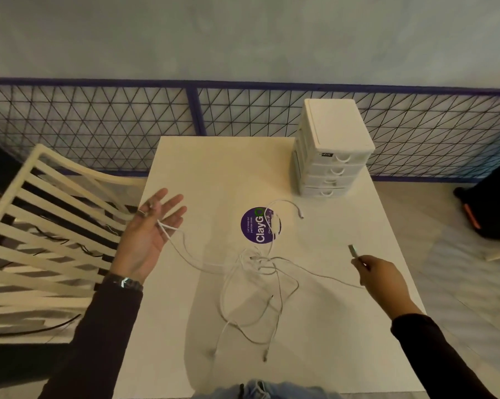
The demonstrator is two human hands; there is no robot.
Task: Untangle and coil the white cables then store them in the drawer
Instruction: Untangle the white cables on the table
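Observation:
A tangle of white cables (257, 264) lies on the middle of the white table (343, 326), with loops trailing toward the near edge. My left hand (151, 231) is raised palm up at the table's left edge, fingers spread, and a cable strand drapes across its palm. My right hand (378, 273) pinches a cable just behind its USB plug (353, 250), and that strand runs back into the knot. A white drawer unit (332, 151) with several shut drawers stands at the far right of the table.
A round purple sticker (257, 226) is stuck near the table's centre under one cable loop. A cream slatted chair (50, 226) stands close on the left. A wire mesh fence (128, 125) runs behind the table. A dark bag (490, 208) sits on the floor at right.

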